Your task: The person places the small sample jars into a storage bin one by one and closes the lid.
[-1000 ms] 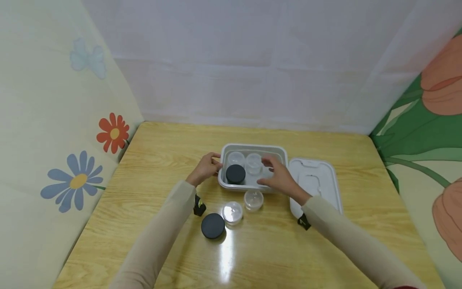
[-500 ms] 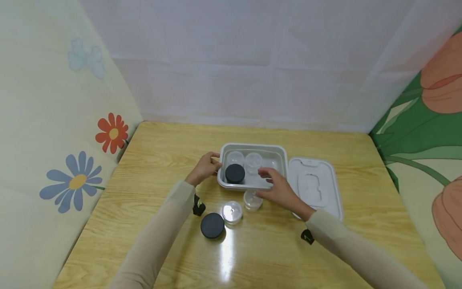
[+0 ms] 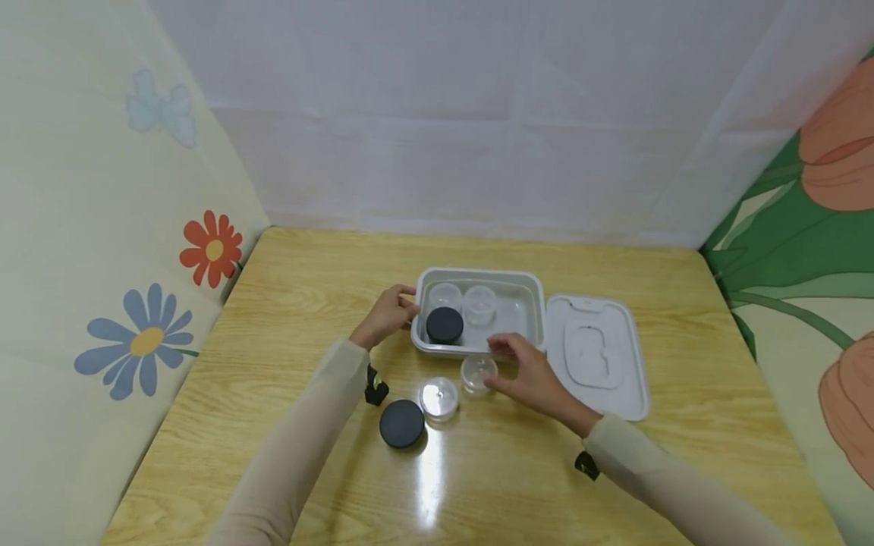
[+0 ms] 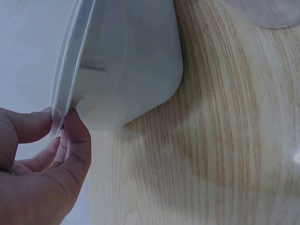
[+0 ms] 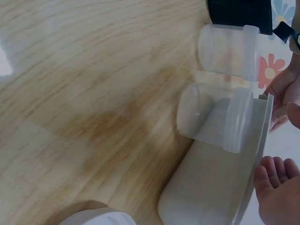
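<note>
My left hand [image 3: 388,315] pinches the left rim of a white plastic box [image 4: 136,51], thumb on one side and fingers on the other. My right hand [image 3: 532,379] hovers at the box's front edge, thumb and fingers apart and nothing between them. Just left of its thumb stands a small clear jar [image 3: 478,375], upright on the table; the right wrist view shows a gap between hand and jar [image 5: 215,117]. Inside the box are two clear jars [image 3: 445,297] [image 3: 480,305] and a black-lidded jar [image 3: 444,325], all in its left part.
In front of the box stand another clear jar [image 3: 439,400] and a black-lidded jar [image 3: 402,424]. The white box lid [image 3: 621,341] lies flat on the wooden table [image 3: 328,265], right of the box. White and flowered cloths border the table.
My right hand has moved out of the box toward me, to beside the clear jar in front. The left hand has stayed on the rim.
</note>
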`<state>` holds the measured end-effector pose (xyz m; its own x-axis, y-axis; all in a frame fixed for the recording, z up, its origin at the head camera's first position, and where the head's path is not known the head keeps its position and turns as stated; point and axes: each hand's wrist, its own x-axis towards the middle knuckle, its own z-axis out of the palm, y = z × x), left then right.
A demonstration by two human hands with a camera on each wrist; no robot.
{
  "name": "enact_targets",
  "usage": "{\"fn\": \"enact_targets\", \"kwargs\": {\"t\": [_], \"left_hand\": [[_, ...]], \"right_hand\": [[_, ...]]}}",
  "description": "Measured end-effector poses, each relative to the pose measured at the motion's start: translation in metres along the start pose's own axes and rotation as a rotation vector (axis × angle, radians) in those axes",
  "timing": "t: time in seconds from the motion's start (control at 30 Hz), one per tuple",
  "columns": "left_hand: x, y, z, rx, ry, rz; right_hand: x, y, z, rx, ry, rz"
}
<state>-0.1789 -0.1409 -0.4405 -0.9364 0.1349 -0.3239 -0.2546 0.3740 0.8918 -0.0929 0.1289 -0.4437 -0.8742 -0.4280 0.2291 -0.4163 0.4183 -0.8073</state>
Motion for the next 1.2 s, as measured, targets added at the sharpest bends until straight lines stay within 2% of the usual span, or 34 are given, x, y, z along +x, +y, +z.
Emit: {"fn": "enact_targets", "kwargs": {"t": [0.27, 0.73, 0.9, 1.2], "left_hand": [[-0.001, 0.0, 0.001, 0.009, 0.004, 0.008], [-0.002, 0.002, 0.001, 0.008, 0.002, -0.007], [-0.003, 0.002, 0.001, 0.016, 0.004, -0.003], [-0.002, 0.003, 0.0, 0.024, 0.003, -0.006]], "right_hand": [[-0.01, 0.009, 0.002, -0.034, -0.008, -0.035], [-0.025, 0.02, 0.008, -0.177, 0.005, -0.053], [-0.029, 0.022, 0.012, -0.207, 0.027, -0.001], [-0.026, 0.037, 0.027, -0.167, -0.011, 0.082]]}}
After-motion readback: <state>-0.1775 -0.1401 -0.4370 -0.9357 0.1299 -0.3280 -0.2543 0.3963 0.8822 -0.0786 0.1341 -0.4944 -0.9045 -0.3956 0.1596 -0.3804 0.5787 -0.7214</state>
